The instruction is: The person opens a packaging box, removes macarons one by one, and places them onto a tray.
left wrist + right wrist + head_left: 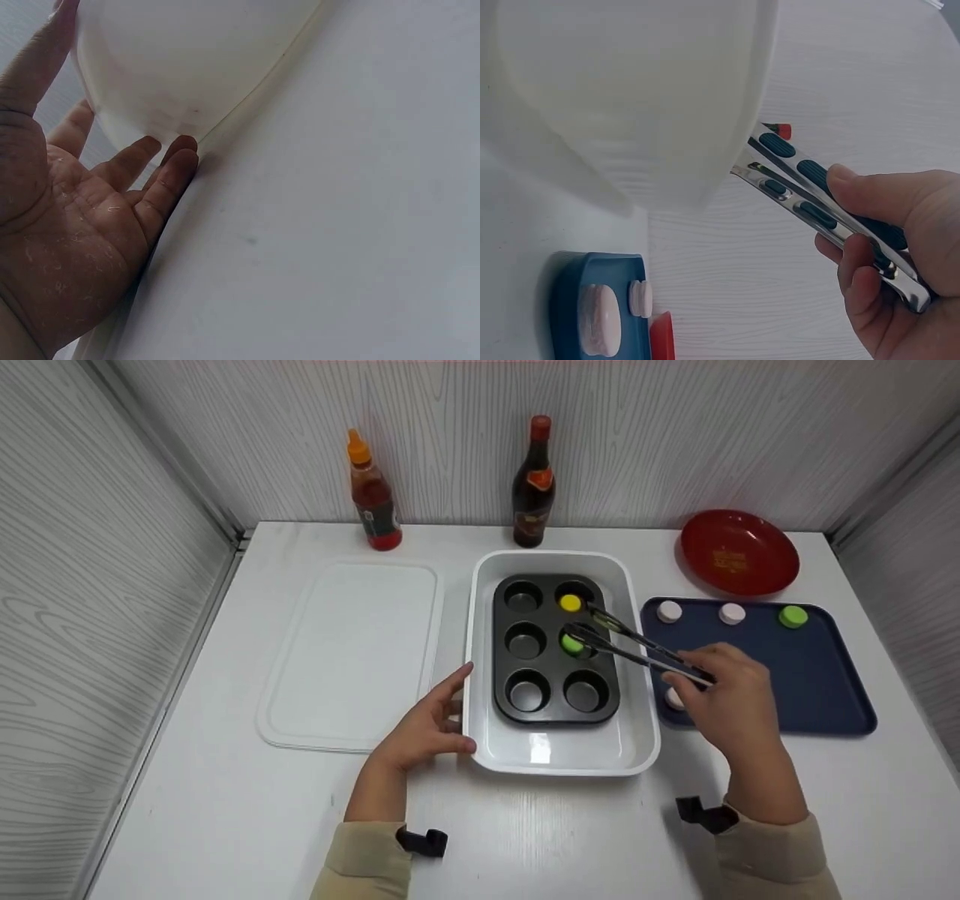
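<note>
My right hand grips metal tongs with dark inlaid handles, also visible in the right wrist view. Their arms are spread, and the tips hang over the right column of a dark muffin pan. A green macaron sits in the middle right cup, partly hidden by one tip; a yellow macaron is in the far right cup. The pan lies inside a white rectangular basin. Against the basin's left side my left hand rests, fingers extended; in the left wrist view, fingertips touch its outer wall.
Right of the basin, a blue tray bears pale pink macarons and a green one. Behind it stands a red plate. A sauce bottle and dark bottle line the back; a white board lies left.
</note>
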Available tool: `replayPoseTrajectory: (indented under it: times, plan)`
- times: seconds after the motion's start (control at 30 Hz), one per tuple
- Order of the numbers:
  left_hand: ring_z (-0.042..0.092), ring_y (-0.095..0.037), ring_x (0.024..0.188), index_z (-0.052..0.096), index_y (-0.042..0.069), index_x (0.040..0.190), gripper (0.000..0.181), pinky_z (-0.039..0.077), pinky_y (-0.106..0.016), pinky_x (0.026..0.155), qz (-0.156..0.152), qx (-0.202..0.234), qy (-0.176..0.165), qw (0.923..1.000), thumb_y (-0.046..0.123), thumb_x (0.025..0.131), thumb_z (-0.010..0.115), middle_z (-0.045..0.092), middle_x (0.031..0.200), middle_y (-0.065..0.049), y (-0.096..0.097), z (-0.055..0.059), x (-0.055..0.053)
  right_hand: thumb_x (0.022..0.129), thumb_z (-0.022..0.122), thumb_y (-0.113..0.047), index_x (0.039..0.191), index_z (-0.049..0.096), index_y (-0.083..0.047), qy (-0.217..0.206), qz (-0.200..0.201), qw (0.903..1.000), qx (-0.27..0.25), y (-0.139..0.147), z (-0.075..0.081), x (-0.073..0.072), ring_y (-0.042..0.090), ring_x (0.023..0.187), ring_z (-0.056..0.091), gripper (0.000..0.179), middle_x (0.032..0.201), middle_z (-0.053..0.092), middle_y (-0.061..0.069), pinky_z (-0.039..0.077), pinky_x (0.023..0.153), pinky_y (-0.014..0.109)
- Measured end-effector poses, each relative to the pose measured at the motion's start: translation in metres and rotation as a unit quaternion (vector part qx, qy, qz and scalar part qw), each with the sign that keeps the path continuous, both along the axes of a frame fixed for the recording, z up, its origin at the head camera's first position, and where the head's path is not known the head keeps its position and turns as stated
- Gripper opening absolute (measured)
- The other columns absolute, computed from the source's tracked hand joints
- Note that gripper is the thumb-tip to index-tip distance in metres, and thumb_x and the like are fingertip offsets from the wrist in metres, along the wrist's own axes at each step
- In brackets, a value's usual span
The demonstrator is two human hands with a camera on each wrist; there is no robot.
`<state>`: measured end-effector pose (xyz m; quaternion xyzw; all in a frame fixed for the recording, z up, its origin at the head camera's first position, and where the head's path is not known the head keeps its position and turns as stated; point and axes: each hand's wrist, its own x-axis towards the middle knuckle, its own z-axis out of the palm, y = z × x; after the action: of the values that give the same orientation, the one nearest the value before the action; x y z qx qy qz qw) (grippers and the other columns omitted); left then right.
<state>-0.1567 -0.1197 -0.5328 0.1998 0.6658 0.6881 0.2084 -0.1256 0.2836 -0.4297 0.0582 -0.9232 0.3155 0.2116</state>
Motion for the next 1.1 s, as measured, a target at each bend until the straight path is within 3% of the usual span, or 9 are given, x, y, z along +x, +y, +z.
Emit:
replayPoseTrajectory:
  times: [0.43, 0.77, 1.1]
  plan:
    - [0.056, -0.041, 0.133, 0.022, 0.013, 0.170, 0.120, 0.056, -0.047, 0.100, 0.001, 0.006, -0.009, 0.9999, 0.008, 0.076, 0.097, 0.028, 0.171, -0.019, 0.000, 0.003, 0.000, 0.085, 0.088, 0.000, 0.108, 0.081, 0.004, -0.028, 0.017, 0.9994, 0.009, -0.004, -0.005, -0.005, 0.029, 0.079, 0.068, 0.025, 0.094, 0.071, 0.016, 0.041, 0.066, 0.008]
    - [0.056, -0.041, 0.133, 0.022, 0.013, 0.170, 0.121, 0.056, -0.047, 0.099, 0.003, 0.001, -0.008, 1.0000, 0.011, 0.075, 0.098, 0.027, 0.171, -0.019, 0.000, 0.002, 0.000, 0.086, 0.086, 0.001, 0.110, 0.081, 0.004, -0.045, 0.005, 0.9984, 0.033, -0.012, -0.007, -0.006, 0.031, 0.083, 0.068, 0.024, 0.095, 0.070, 0.016, 0.053, 0.068, 0.041]
    - [0.057, -0.043, 0.132, 0.023, 0.014, 0.170, 0.120, 0.057, -0.047, 0.099, 0.003, 0.002, -0.009, 0.9999, 0.008, 0.076, 0.097, 0.026, 0.172, -0.019, 0.000, 0.003, 0.001, 0.087, 0.087, -0.002, 0.110, 0.081, 0.004, -0.047, -0.002, 0.9988, 0.016, -0.008, -0.014, -0.009, 0.034, 0.084, 0.069, 0.024, 0.096, 0.072, 0.019, 0.054, 0.070, 0.045]
